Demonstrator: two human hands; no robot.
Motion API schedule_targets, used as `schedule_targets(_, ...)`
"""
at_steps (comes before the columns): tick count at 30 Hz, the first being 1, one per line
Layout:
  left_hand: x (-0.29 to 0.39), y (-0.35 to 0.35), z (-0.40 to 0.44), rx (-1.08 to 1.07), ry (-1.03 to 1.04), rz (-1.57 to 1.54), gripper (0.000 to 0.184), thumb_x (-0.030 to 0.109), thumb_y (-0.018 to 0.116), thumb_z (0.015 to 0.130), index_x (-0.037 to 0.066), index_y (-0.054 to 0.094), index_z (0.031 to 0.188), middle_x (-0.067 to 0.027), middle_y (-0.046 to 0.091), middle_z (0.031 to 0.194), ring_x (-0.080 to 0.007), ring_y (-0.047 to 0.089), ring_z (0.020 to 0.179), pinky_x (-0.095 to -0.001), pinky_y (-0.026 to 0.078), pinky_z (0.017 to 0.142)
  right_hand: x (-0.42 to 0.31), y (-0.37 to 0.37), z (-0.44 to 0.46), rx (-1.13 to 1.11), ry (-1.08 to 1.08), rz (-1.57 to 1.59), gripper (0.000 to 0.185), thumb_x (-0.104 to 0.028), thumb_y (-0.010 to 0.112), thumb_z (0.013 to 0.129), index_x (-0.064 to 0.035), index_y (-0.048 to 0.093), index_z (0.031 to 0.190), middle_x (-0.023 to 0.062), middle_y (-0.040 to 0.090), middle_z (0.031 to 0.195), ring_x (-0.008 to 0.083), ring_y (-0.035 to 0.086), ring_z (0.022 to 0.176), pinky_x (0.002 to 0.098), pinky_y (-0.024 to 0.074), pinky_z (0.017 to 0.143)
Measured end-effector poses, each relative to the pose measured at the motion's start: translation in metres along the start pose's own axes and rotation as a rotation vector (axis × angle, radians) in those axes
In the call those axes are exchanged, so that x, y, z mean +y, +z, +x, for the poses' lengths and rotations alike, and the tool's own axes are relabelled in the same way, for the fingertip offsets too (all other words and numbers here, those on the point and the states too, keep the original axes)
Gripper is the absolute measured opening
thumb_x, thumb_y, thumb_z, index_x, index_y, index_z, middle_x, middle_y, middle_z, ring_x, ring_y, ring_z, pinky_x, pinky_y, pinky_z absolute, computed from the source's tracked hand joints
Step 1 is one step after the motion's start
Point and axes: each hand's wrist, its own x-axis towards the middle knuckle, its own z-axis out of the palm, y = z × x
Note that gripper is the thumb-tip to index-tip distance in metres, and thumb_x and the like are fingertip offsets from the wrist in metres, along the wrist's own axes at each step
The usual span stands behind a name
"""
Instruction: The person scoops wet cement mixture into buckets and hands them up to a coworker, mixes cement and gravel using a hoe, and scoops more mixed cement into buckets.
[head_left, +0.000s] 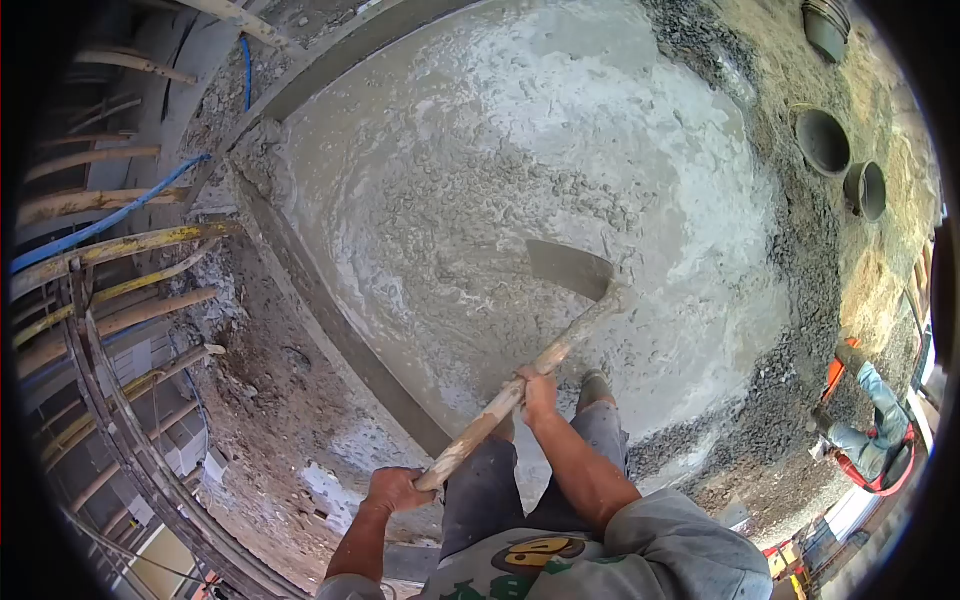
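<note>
A hoe with a thick wooden handle (488, 420) slants across the front of my body. My left hand (396, 490) is wrapped round the handle's near end. Farther along the handle, my right hand (538, 394) grips it too. The hoe's broad metal blade (570, 268) rests at the surface of the wet grey concrete mix (450, 230), its lower edge partly hidden there. Lumpy mix lies around the blade, and smoother, wetter mix spreads to the right. My boots stand at the near edge of the mix, one partly hidden behind the handle.
A low concrete curb (340, 330) borders the mix on the left, with wooden poles (110, 205) and a blue hose (120, 215) beyond. Dark gravel (805, 270) lies to the right. Buckets (823, 142) stand at upper right, and another person (885, 425) is at far right.
</note>
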Motion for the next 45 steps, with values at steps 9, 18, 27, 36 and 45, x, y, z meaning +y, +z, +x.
schedule_targets(9, 0.287, -0.088, 0.045, 0.470, 0.530, -0.607, 0.041, 0.041, 0.063, 0.083, 0.002, 0.065, 0.094, -0.0138, 0.066, 0.072, -0.0252, 0.065, 0.069, -0.0347, 0.048, 0.062, -0.271, -0.284, 0.066, 0.436, -0.084, -1.021, 0.043, -0.010, 0.067, 0.064, 0.0097, 0.056, 0.102, 0.0220, 0.061, 0.095, 0.0335, 0.062, 0.085, 0.0404, 0.0516, 0.066)
schedule_targets(18, 0.198, -0.157, 0.038, 0.671, 0.319, -0.809, 0.034, 0.031, 0.061, 0.086, -0.002, 0.062, 0.078, -0.0074, 0.064, 0.066, -0.0118, 0.057, 0.058, -0.0274, 0.044, 0.053, -0.343, -0.462, -0.162, 0.551, 0.201, -1.464, 0.043, -0.020, 0.060, 0.076, -0.0013, 0.056, 0.114, 0.0178, 0.062, 0.111, 0.0312, 0.062, 0.101, 0.0389, 0.0494, 0.085)
schedule_targets(27, 0.153, -0.130, -0.005, 0.537, 0.398, -0.467, 0.033, 0.030, 0.060, 0.086, -0.003, 0.062, 0.080, -0.0092, 0.064, 0.064, -0.0129, 0.059, 0.055, -0.0276, 0.047, 0.055, -0.131, -0.412, -0.205, 0.991, -0.179, -1.281, 0.041, -0.021, 0.055, 0.081, -0.0047, 0.044, 0.117, 0.0230, 0.054, 0.114, 0.0375, 0.058, 0.102, 0.0433, 0.0493, 0.083)
schedule_targets(36, 0.048, -0.138, 0.025, 0.561, 0.263, -0.635, 0.031, 0.029, 0.060, 0.086, -0.002, 0.061, 0.087, -0.0098, 0.063, 0.064, -0.0149, 0.059, 0.052, -0.0274, 0.046, 0.049, -0.055, -0.351, -0.217, 0.663, -0.163, -1.236, 0.046, -0.014, 0.063, 0.071, -0.0021, 0.050, 0.114, 0.0192, 0.061, 0.106, 0.0309, 0.063, 0.096, 0.0378, 0.0517, 0.080)
schedule_targets(45, 0.035, -0.159, 0.052, 0.596, 0.229, -0.807, 0.023, 0.025, 0.059, 0.087, 0.002, 0.060, 0.085, -0.0080, 0.062, 0.065, -0.0138, 0.056, 0.049, -0.0269, 0.041, 0.043, -0.266, -0.325, -0.184, 0.450, -0.040, -1.249, 0.018, -0.013, 0.072, 0.060, -0.0010, 0.069, 0.072, 0.0112, 0.067, 0.068, 0.0195, 0.065, 0.057, 0.0332, 0.0526, 0.057)
